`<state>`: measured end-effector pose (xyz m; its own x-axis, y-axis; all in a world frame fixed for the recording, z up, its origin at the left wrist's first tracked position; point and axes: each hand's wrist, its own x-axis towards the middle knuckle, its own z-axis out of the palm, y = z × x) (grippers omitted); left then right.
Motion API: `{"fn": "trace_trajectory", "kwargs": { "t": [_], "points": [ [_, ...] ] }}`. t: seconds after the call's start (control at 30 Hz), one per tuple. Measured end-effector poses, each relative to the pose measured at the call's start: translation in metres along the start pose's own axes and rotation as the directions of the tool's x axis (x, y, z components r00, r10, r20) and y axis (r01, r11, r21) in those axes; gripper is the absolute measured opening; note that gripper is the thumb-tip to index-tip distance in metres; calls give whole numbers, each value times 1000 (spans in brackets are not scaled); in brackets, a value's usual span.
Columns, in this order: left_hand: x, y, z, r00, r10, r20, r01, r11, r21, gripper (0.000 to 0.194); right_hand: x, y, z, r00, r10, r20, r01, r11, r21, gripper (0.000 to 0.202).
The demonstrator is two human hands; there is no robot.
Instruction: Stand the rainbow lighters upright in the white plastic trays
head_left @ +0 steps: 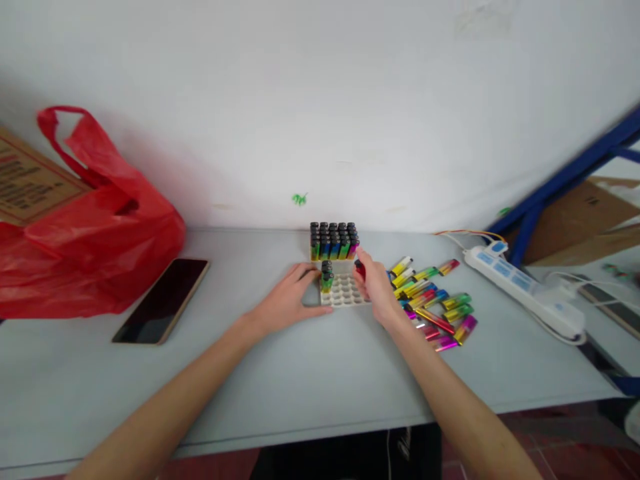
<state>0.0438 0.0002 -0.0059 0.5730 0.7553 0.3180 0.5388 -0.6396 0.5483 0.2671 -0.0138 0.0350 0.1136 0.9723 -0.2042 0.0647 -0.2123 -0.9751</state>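
A white tray (346, 291) with rows of holes lies on the grey table. A few green lighters (327, 280) with black tops stand upright at its left end. My left hand (287, 300) grips that end, thumb along the front edge and fingers at the back corner; a small dark patch shows by its fingertips. Over the right side of the tray, my right hand (379, 288) pinches a red lighter (359, 268) with a dark top, partly hidden by the fingers. Just behind stands a block of upright lighters (334, 243) in several colours, packed in rows.
Loose shiny lighter pieces (453, 307) in many colours lie right of my right hand. Farther right is a white power strip (523, 287) with cables. A phone (163, 300) and a red plastic bag (95, 247) are at left. A white wall (320, 120) rises behind the table.
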Motion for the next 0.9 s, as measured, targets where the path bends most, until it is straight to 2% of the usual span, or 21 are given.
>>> {"fn": "trace_trajectory", "kwargs": {
  "t": [0.13, 0.37, 0.6, 0.73, 0.9],
  "points": [
    [0, 1, 0, 1000, -13, 6, 13, 1000, -5, 71, -7, 4, 4, 999, 33, -2, -33, 999, 14, 65],
    [0, 2, -1, 1000, -2, 17, 2, 1000, 9, 67, -9, 9, -6, 981, -187, 47, 193, 963, -186, 69],
    [1, 2, -3, 1000, -9, 22, 8, 1000, 6, 67, -12, 9, -3, 923, -386, 1, 355, 847, -397, 52],
    [2, 2, -3, 1000, -3, 29, 2, 1000, 7, 68, -14, 8, -2, 920, -389, 47, 374, 835, -404, 45],
    [1, 2, -3, 1000, 5, 21, -6, 1000, 6, 67, -16, 10, -1, 915, -401, 51, 385, 826, -412, 55]
  ]
}}
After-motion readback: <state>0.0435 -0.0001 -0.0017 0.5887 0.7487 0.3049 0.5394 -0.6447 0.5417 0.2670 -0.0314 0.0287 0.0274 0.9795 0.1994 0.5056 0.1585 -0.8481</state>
